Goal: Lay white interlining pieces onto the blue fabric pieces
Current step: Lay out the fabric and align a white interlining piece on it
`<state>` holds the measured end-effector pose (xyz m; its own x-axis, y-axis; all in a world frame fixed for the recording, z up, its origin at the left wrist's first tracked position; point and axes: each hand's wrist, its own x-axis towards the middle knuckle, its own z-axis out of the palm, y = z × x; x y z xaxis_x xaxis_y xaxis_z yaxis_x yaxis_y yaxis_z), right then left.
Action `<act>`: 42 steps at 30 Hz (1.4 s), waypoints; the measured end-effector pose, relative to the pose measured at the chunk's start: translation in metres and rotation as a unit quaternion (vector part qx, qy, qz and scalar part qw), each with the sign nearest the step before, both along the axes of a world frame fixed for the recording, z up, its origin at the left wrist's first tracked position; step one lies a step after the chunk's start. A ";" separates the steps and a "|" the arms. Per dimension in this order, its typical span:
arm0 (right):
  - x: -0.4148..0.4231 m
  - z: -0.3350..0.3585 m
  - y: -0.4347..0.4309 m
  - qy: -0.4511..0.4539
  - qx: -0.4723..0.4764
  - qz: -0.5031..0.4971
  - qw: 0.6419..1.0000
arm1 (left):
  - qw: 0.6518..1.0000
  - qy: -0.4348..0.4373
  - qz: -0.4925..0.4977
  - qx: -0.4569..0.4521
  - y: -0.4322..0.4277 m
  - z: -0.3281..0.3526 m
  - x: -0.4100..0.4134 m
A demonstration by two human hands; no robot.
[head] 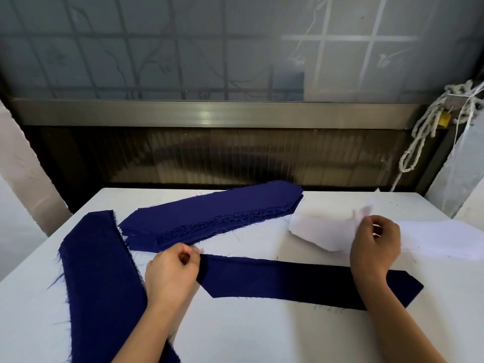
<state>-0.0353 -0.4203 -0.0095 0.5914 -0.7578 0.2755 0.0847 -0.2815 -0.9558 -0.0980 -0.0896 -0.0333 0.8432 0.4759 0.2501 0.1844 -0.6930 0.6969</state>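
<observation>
Now, by label:

Single blue piece: a long blue fabric strip [301,279] with pointed ends lies flat on the white table [262,334], in front of the person.
Left hand: the left hand [170,273] has its grip closed in a pinch on that strip's left tip.
Right hand: the right hand [374,244] has its grip pinched on the top sheet of the white interlining stack [324,231], lifting a corner.
Blue stacks: one stack of blue pieces [209,216] at the table's far side, another [102,279] at the left.
Handling: interlining looks thin, light and limp, likely to cling to the sheet beneath or fold over.
Where to hold: best pinched at one pointed end, then steadied at the other.
Blue cloth: soft, frayed at its edges, easily shifted.
</observation>
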 end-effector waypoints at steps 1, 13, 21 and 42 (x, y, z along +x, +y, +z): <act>-0.001 0.001 -0.001 -0.010 0.008 -0.006 1.000 | 1.000 -0.010 -0.002 -0.009 0.000 0.000 0.000; -0.002 0.008 -0.006 0.050 0.127 0.140 0.981 | 0.999 -0.039 -0.033 -0.019 -0.002 0.000 -0.001; -0.037 0.017 0.033 0.011 -0.107 0.189 0.976 | 0.992 -0.083 -0.083 -0.048 -0.002 -0.001 0.000; -0.086 -0.020 0.162 -0.028 -0.503 0.303 0.809 | 0.965 -0.130 -0.224 0.048 -0.010 0.006 -0.014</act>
<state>-0.1208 -0.2585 -0.0298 0.7358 0.2914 0.6113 0.5335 -0.8055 -0.2582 -0.1122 -0.0999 -0.0273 0.8620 0.0433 0.5050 -0.3200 -0.7262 0.6085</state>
